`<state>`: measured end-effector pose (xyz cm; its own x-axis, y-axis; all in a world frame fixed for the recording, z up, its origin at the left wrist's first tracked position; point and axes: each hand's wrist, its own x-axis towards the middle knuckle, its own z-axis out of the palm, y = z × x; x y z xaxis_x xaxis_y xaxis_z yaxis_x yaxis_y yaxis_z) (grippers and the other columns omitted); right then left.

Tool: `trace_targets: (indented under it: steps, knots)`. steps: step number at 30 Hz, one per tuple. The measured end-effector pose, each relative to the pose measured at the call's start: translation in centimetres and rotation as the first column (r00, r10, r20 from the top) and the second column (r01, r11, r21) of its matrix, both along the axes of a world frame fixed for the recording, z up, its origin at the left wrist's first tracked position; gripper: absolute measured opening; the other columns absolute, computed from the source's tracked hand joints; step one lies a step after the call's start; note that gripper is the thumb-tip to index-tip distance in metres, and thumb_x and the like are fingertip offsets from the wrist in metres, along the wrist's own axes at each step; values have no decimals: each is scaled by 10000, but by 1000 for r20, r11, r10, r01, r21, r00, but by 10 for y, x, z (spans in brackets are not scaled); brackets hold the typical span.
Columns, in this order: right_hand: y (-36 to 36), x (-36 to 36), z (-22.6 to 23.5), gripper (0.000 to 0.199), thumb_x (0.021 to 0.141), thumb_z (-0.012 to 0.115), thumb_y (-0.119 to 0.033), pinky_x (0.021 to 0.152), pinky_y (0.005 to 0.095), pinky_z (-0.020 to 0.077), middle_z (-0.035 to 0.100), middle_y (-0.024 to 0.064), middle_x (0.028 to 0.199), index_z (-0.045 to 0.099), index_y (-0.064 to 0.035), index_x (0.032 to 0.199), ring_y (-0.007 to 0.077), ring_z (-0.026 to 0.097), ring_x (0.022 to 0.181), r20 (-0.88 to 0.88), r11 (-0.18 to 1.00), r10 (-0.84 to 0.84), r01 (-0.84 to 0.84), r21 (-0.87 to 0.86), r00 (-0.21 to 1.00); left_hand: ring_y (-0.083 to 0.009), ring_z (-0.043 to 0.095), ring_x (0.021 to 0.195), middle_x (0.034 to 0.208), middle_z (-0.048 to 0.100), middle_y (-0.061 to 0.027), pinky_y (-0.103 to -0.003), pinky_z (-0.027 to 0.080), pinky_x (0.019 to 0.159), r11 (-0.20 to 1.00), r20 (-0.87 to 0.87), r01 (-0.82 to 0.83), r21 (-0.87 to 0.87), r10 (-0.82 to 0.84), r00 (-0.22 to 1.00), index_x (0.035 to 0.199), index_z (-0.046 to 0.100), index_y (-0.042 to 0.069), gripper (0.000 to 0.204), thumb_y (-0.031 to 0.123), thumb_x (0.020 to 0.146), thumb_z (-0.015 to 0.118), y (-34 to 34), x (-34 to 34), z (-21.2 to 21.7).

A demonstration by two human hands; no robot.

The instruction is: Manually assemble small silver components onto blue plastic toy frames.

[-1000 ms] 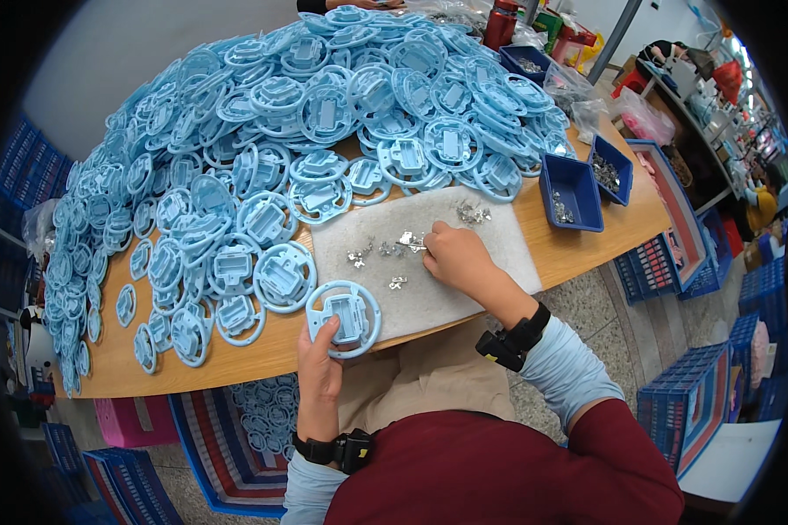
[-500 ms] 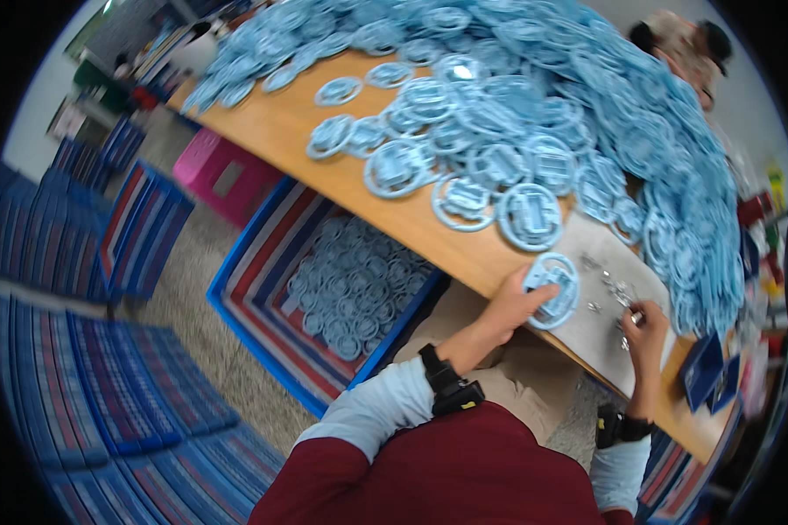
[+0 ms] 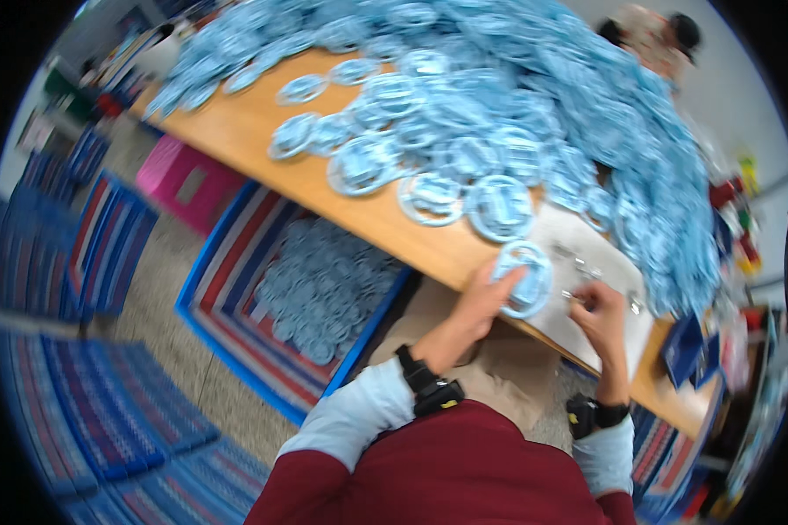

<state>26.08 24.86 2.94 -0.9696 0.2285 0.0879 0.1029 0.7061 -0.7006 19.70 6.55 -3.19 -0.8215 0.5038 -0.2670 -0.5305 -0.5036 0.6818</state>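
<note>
My left hand (image 3: 480, 304) is closed on a light blue oval plastic piece (image 3: 537, 262), thumb on its face, at the near edge of the table. Just right of it, my right hand (image 3: 602, 322) has thumb and fingers pinched together over a whitish mat (image 3: 547, 325). A small shiny metal piece (image 3: 571, 296) shows at those fingertips; its exact shape is blurred. Several small metal pieces (image 3: 580, 264) lie loose on the mat beyond the right hand. More light blue oval pieces (image 3: 499, 208) lie close beyond the held one.
A big heap of light blue pieces (image 3: 534, 96) covers the far side of the wooden table (image 3: 236, 131). Left below stands a blue-rimmed crate (image 3: 203, 337) holding more pieces. There is a pink stool (image 3: 179, 185), stacked crates (image 3: 105, 394), dark blue trays (image 3: 681, 350) and another person (image 3: 648, 39).
My right hand has moved left across the mat, nearer the plastic piece in my left hand. The whole view has shifted a little; my left hand keeps its hold.
</note>
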Motion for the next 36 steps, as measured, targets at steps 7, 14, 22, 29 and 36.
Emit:
trace_targets:
  steps: [7, 14, 22, 29, 36]
  knots:
    - [-31, -33, 6, 172, 676, 640, -51, 503, 230, 392, 586, 57, 669, 647, 0, 840, 90, 487, 544, -89, 977, 149, -160, -141, 985, -90, 587, 735, 917, 592, -31, -237, 502, 600, 1000, 55, 14, -28, -13, 998, 1083, 528, 20, 253, 161, 875, 559, -9, -3, 9]
    - [-40, -47, -2, 173, 720, 590, 18, 611, 331, 460, 565, 119, 808, 630, 0, 887, 285, 576, 686, -231, 941, 337, -325, 91, 913, -93, 592, 734, 904, 577, -34, -236, 521, 601, 997, 80, 44, -57, -40, 996, 1108, 497, 25, 254, 157, 892, 525, -9, -2, 19]
    - [-47, -44, -9, 173, 717, 558, -11, 605, 394, 479, 536, 131, 870, 597, -7, 886, 331, 581, 703, -202, 907, 386, -330, 262, 900, -90, 590, 761, 920, 568, -32, -239, 525, 609, 994, 72, 73, -75, -68, 995, 1122, 489, 24, 255, 145, 898, 505, -10, -3, 15]
    - [-49, -42, -20, 197, 691, 614, 6, 590, 369, 486, 549, 99, 866, 589, -43, 880, 301, 588, 694, -240, 951, 240, -178, 255, 941, -95, 577, 777, 905, 568, -24, -257, 529, 580, 997, 32, 25, -78, -23, 999, 1082, 508, 29, 221, 145, 894, 515, -10, -1, 11]
    - [-59, -24, -10, 278, 765, 573, -107, 548, 396, 469, 512, 93, 799, 575, -87, 1042, 302, 576, 621, -90, 851, 262, -186, 491, 961, -78, 564, 750, 899, 573, -18, -255, 523, 564, 996, -38, 9, -88, -13, 999, 1069, 523, 41, 209, 148, 889, 522, -6, 2, 6]
